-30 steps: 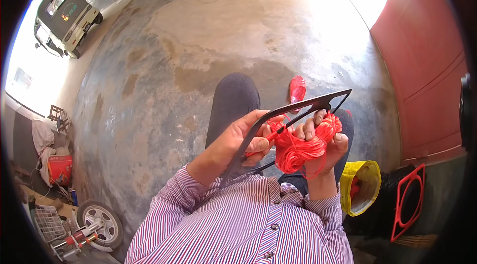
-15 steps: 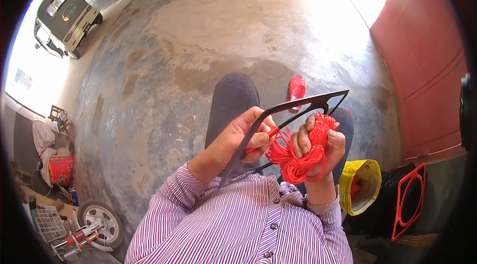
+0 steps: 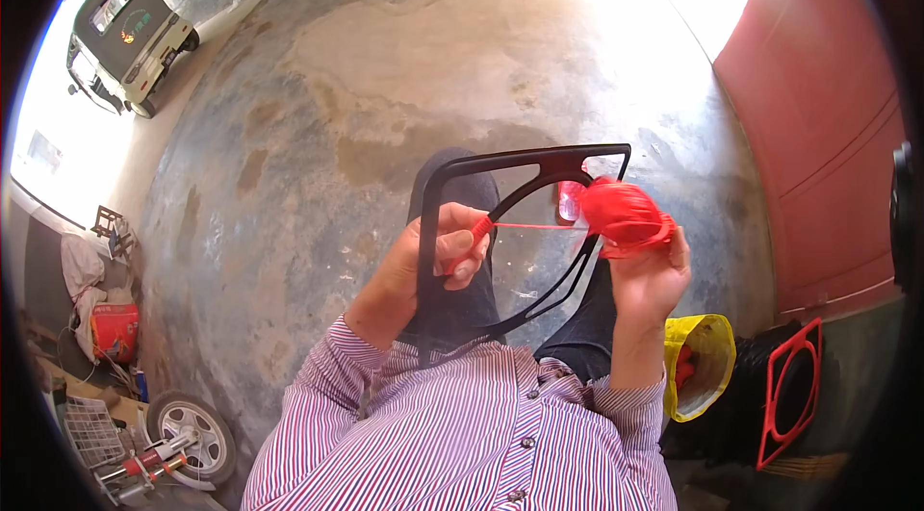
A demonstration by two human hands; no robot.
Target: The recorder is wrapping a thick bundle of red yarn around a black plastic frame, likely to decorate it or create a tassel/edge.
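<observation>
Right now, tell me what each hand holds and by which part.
The left hand grips the black frame by its left side bar, pinching the red cord against it. The right hand holds the red cord bundle from below.

Leaving broad open room far ahead over the bare concrete floor point(image 3: 385, 107). Crowding the near right: yellow bag point(image 3: 701, 362), red frame point(image 3: 791, 396), red wall point(image 3: 818, 107). Blocking the near left: wheel point(image 3: 192, 439), red bucket point(image 3: 115, 330). Standing far left: vehicle point(image 3: 125, 25).

A yellow plastic bag point(image 3: 700, 362) (open, slumped) sits by the right knee.
</observation>
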